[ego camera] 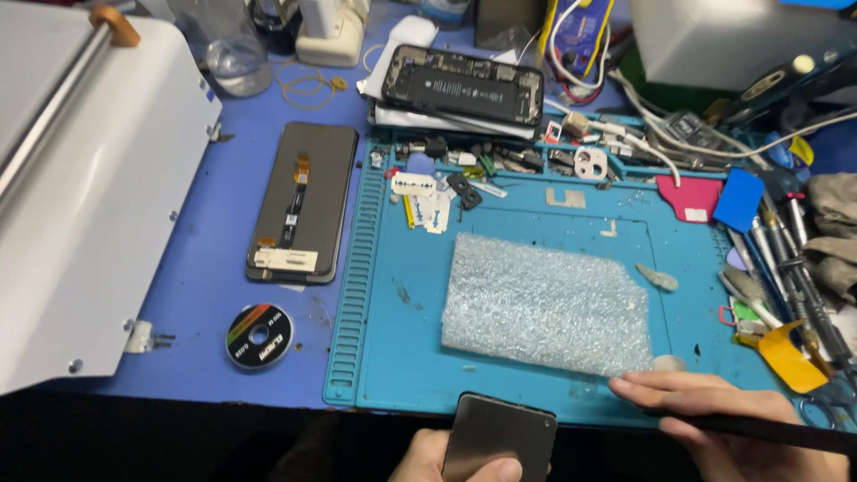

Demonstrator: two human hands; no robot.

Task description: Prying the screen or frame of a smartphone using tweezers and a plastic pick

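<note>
Holding a dark phone (498, 435) at the near edge of the blue mat (393, 357), left hand (437, 460) is clamped round it. Right hand (714, 419) grips a thin black strip (768, 428), fingertips touching the bubble-wrap sheet (544, 299) corner.

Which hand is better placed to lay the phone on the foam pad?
Probably the left hand: it already grips the dark phone just below the foam pad. The right hand holds a thin black strip, so it is not free.
</note>
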